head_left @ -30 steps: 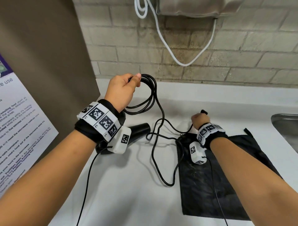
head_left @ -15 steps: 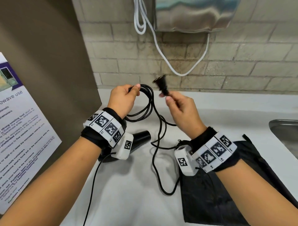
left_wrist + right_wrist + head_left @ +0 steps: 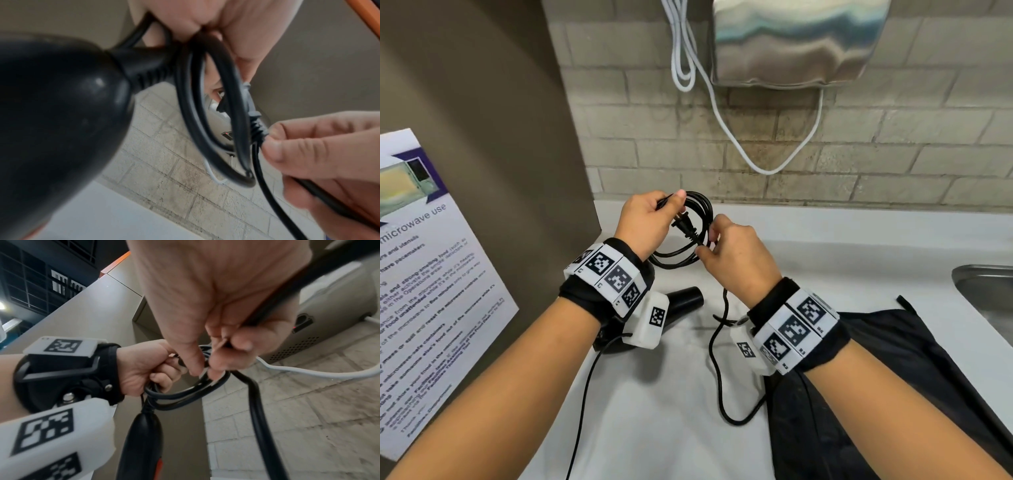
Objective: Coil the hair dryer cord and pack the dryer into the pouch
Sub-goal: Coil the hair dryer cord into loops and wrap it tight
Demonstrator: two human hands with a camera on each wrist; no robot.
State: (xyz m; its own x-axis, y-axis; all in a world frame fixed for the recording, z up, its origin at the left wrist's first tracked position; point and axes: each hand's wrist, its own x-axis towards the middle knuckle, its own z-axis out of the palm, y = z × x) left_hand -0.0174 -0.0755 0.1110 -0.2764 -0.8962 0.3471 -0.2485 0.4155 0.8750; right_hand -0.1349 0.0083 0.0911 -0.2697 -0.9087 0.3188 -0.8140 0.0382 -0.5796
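Hair dryer cord (image 3: 717, 359) trails in a slack loop over the near part of the white worktop (image 3: 671, 428), its lowest bend lying just beside the left edge of the black pouch (image 3: 876, 394), which lies flat on the worktop at the near right. From that bend the cord climbs toward the two raised hands. A little farther back and to the left, the black hair dryer (image 3: 681, 301) lies on the worktop, partly hidden under the left wrist, its nozzle pointing right.

Above it, the left hand (image 3: 645, 228) holds several gathered loops of cord, its fingers (image 3: 164, 378) curled round the bundle with the thumb pressed on top. Just right of it, the right hand (image 3: 736, 260) pinches the cord right behind the plug (image 3: 685, 224) between thumb and forefinger, and the plug lies across the coil (image 3: 698, 219), prongs pointing left toward the left hand. In the left wrist view the right fingers (image 3: 298, 146) close on the ribbed strain relief.

At the far right a metal sink (image 3: 986, 284) edges the worktop. Beyond stands a brick wall (image 3: 893, 164), with a steel dispenser (image 3: 798, 41) mounted high and a white cable (image 3: 722, 113) drooping beneath it. A printed notice (image 3: 424, 281) leans at the left.
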